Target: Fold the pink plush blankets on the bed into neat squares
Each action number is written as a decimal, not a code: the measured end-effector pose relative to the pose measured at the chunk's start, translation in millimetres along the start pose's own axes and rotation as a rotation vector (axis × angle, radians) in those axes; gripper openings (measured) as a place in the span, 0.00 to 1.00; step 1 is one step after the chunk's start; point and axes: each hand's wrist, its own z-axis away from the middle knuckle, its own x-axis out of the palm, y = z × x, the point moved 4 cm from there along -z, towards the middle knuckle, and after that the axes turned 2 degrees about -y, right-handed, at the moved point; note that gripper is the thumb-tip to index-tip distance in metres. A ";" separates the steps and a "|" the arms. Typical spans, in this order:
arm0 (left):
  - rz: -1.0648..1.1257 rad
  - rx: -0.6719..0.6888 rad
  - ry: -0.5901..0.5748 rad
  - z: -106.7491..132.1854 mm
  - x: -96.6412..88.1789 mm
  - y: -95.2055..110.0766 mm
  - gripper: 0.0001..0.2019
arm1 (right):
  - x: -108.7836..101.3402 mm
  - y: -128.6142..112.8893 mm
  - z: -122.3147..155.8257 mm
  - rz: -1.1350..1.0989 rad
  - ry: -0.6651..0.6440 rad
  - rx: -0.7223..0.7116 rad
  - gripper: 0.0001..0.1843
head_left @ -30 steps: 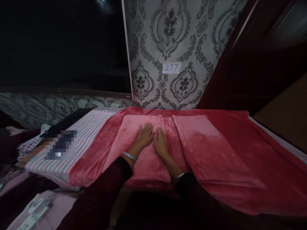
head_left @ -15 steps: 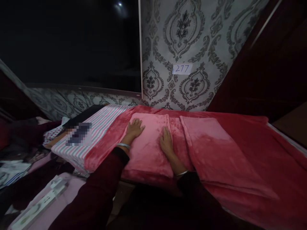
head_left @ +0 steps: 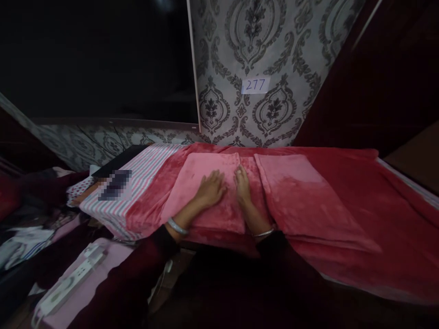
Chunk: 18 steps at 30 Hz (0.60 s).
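A pink plush pillow lies on a red blanket covering a bed. My left hand rests flat on the pillow's middle, fingers stretched out. Beside it, my right hand lies flat along the pillow's right edge, fingers together and extended. Both wrists wear a silver bangle and dark red sleeves. A second pink pillow lies just to the right of my right hand.
A striped sheet shows at the bed's left end. A white power strip lies on pink cloth at lower left. Patterned wallpaper carries a "277" label. A dark screen hangs at upper left, dark wood furniture at right.
My left hand has slid from the pillow's upper left corner back toward the middle, close to my right hand. The view has shifted slightly.
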 end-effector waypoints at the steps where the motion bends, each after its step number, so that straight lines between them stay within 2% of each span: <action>1: -0.003 0.042 -0.025 4.3 10.2 13.7 0.32 | -0.6 2.4 6.2 -0.024 0.005 0.029 0.37; 4: -0.043 0.082 -0.054 14.2 32.4 33.9 0.32 | -3.4 10.3 24.1 -0.069 0.015 0.138 0.37; 7: -0.060 0.069 -0.040 17.6 36.5 27.9 0.33 | -6.3 11.6 31.3 -0.079 0.011 0.146 0.36; 9: -0.063 0.024 -0.040 19.6 32.3 12.6 0.33 | -7.6 11.0 30.5 -0.067 0.018 0.134 0.36; 12: -0.084 -0.096 -0.049 29.5 23.3 -22.5 0.33 | -7.5 10.6 27.5 -0.049 0.024 0.125 0.35; 18: -0.136 -0.319 -0.045 67.4 7.5 -91.2 0.32 | -5.5 13.0 30.0 -0.001 0.022 0.129 0.36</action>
